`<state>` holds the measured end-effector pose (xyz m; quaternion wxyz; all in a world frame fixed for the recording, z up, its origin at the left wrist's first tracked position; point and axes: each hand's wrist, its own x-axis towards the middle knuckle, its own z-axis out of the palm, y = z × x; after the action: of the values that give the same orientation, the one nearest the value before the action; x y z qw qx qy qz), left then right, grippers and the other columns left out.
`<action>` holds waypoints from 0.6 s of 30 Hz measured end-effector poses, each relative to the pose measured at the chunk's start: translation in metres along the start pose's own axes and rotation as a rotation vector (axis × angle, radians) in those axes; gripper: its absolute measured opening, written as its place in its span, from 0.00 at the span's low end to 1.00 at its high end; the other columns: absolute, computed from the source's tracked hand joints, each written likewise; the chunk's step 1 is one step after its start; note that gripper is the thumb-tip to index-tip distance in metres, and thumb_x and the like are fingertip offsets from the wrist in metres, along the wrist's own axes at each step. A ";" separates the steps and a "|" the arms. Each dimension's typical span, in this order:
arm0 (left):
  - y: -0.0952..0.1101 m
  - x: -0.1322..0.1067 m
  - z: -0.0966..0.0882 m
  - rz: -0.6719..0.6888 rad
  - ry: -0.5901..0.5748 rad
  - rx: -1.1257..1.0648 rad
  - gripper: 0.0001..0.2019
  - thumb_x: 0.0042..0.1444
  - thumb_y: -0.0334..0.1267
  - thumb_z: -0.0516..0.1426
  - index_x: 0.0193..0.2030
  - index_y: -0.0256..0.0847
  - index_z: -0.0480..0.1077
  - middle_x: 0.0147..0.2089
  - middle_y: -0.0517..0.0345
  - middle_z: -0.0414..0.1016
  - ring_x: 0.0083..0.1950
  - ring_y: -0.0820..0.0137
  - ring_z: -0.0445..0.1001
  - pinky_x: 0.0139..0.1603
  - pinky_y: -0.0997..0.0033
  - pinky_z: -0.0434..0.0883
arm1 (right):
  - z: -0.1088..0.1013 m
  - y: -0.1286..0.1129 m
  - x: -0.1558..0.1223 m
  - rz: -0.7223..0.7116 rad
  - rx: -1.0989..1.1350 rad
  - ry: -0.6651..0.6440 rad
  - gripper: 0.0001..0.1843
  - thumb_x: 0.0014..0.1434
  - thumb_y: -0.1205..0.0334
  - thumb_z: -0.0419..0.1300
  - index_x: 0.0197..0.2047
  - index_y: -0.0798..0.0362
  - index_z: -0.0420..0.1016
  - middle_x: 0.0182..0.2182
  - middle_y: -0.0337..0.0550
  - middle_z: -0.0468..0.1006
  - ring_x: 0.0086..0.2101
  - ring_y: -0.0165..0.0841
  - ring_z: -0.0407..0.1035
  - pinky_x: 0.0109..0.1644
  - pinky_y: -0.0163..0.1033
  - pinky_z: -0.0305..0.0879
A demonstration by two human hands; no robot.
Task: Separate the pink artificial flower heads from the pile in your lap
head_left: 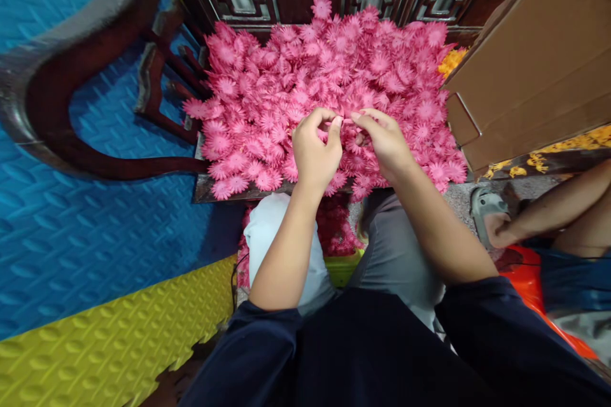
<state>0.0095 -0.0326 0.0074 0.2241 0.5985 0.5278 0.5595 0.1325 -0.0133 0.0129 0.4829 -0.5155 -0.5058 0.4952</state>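
Note:
A heap of pink artificial flowers with thin pointed petals covers the seat of a dark wooden bench. Just above the front of the heap, my left hand is closed in a pinch, thumb against the curled forefinger. Facing it, my right hand pinches too, its fingertips close to the left ones. A thin pink flower piece spans the small gap between both sets of fingertips. Its exact shape is too small to make out, and my fingers cover its ends.
A curved wooden armrest rises at left over a blue mat. A brown cardboard box stands at right, with yellow flowers beside it. Another person's leg is at far right. More pink flowers lie below, between my knees.

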 end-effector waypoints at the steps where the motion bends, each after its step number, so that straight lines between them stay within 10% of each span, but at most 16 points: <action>1: 0.001 0.000 0.000 -0.017 -0.006 -0.012 0.08 0.59 0.37 0.56 0.28 0.44 0.66 0.31 0.60 0.74 0.35 0.71 0.71 0.41 0.69 0.68 | -0.001 0.000 0.001 0.016 0.019 -0.001 0.22 0.48 0.40 0.64 0.28 0.52 0.69 0.25 0.34 0.71 0.21 0.22 0.61 0.25 0.31 0.60; 18: -0.001 0.000 0.005 -0.206 0.332 -0.163 0.12 0.64 0.46 0.49 0.32 0.43 0.61 0.31 0.60 0.66 0.34 0.73 0.66 0.38 0.71 0.66 | -0.037 0.049 0.036 -0.160 0.003 0.290 0.30 0.52 0.29 0.51 0.34 0.50 0.68 0.26 0.39 0.67 0.27 0.29 0.66 0.26 0.35 0.62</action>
<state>0.0136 -0.0309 0.0052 0.2378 0.4211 0.5687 0.6653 0.1716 0.0222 -0.0348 0.5896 -0.5387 -0.4696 0.3763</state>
